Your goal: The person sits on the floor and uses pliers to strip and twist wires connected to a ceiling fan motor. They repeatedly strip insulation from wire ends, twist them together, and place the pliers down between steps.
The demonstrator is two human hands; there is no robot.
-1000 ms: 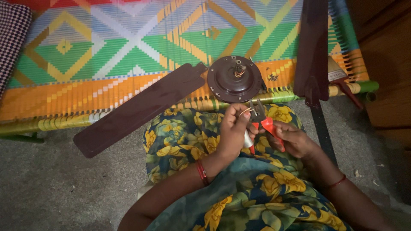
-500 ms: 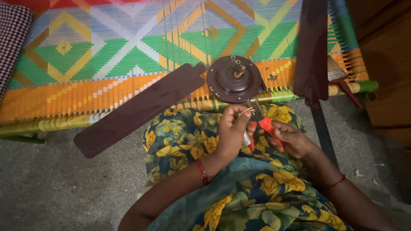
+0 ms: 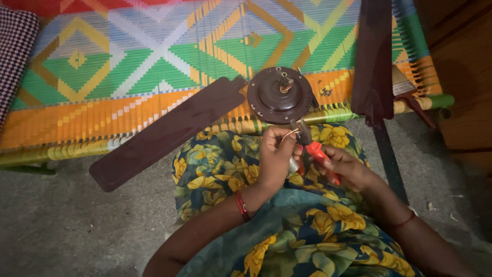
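A: What are the two hands doing at the middle of the frame?

B: The left hand (image 3: 275,156) is curled shut, its fingers pinching a thin pale wire (image 3: 290,133) that loops up from the fingertips. The right hand (image 3: 346,166), just to the right of it, has its fingers wrapped round the red handles of a pair of pliers (image 3: 313,149). The dark nose of the pliers points up and left and meets the wire just beside the left hand's fingertips

A: And where does the fan sit?

B: The round brown ceiling fan motor (image 3: 280,95) lies just above the hands, on the near edge of a woven cot (image 3: 128,56) with green, orange, blue and white diamonds that fills the upper part of the frame. Short coppery wire ends stick up from its hub. One dark brown fan blade (image 3: 169,132) runs from the motor down to the lower left, its tip hanging over the grey floor (image 3: 61,225). A second fan blade (image 3: 372,56) stands near the upper right

A: Anything else close by?

B: A red bangle (image 3: 240,206) on the left wrist, and a lap covered in blue-green cloth with yellow flowers (image 3: 307,231) under both hands
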